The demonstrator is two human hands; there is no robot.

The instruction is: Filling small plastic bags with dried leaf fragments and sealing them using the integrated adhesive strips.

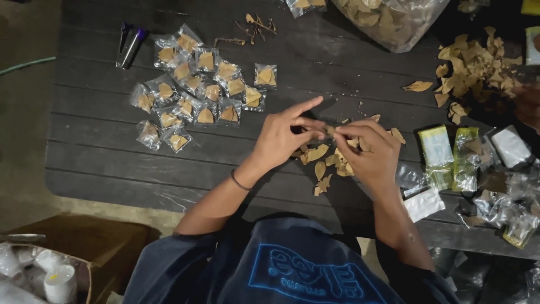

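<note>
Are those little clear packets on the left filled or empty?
Filled: each small clear packet in the cluster on the dark table shows a tan leaf piece inside.

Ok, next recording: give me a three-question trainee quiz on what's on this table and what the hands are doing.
1. True or false: the filled small clear packets lie on the person's left side of the dark slatted table.
2. What do the left hand and right hand pinch between their fingertips?
A. a dried leaf piece
B. a pen
C. a white cup
3. Fill in: the loose pile of dried leaves lies at the far ____ of the table.

Key: 1 true; 2 A; 3 right.
</note>
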